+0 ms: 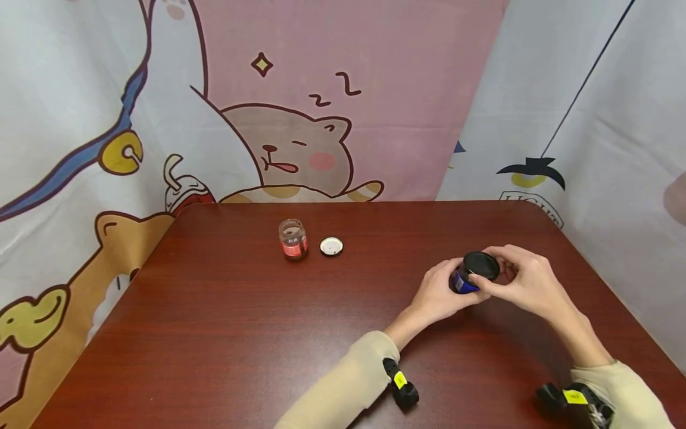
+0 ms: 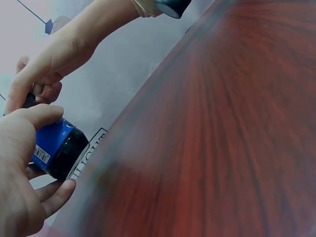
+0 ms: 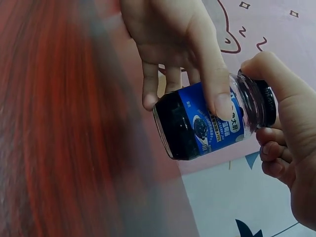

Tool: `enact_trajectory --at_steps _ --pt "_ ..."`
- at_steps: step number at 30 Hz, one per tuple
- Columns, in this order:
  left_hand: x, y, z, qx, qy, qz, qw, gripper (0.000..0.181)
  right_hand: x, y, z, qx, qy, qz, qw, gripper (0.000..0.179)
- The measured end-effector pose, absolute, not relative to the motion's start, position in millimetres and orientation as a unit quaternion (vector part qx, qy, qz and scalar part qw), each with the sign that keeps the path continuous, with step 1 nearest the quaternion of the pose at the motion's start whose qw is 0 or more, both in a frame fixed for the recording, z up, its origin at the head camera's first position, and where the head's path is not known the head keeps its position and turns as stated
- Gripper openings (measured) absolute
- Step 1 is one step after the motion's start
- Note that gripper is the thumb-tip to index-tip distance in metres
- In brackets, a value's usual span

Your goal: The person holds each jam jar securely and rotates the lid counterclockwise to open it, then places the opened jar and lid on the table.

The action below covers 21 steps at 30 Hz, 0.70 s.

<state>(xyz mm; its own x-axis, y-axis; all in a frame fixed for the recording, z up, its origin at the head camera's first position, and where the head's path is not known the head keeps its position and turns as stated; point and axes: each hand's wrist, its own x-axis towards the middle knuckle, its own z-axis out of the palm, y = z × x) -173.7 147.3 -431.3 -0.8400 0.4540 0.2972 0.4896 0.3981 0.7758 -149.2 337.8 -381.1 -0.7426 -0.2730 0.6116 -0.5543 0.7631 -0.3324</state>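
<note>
Now blue-labelled jar point(image 1: 462, 282) wrapped in left hand point(image 1: 436, 296) fingers, right hand point(image 1: 522, 280) fingers curled around its black lid point(image 1: 482, 265).

Blue-labelled jar point(image 1: 462, 281) with black lid point(image 1: 482, 265) and dark contents; reddish-brown wood-grain desk point(image 1: 225, 333); red-labelled small jar point(image 1: 293, 239); white, black-rimmed cap point(image 1: 331, 246); pink cartoon-cat backdrop point(image 1: 300, 119); beige sleeves point(image 1: 343, 387)

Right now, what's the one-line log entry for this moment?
left hand: grips blue-label jar | right hand: grips black lid | small jar, loose lid: apart on table
</note>
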Motion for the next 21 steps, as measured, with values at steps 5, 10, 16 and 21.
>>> enact_trajectory --at_steps 5,10,16,21 --pt "-176.7 138.6 -430.0 -0.29 -0.825 -0.483 0.03 0.06 -154.3 329.6 -379.3 0.245 -0.891 0.26 0.28 0.047" --pt "-177.9 132.7 -428.8 -0.29 -0.819 -0.494 0.042 0.056 -158.7 322.7 -376.1 0.256 -0.887 0.26 0.282 0.046" --pt "-178.0 125.5 -424.4 -0.291 -0.808 -0.509 0.051 0.053 -162.3 313.9 -370.9 0.261 -0.882 0.274 0.279 0.045" --pt "-176.8 118.3 -420.1 -0.287 -0.803 -0.519 0.048 0.053 -165.1 307.2 -365.2 0.275 -0.875 0.282 0.28 0.045"
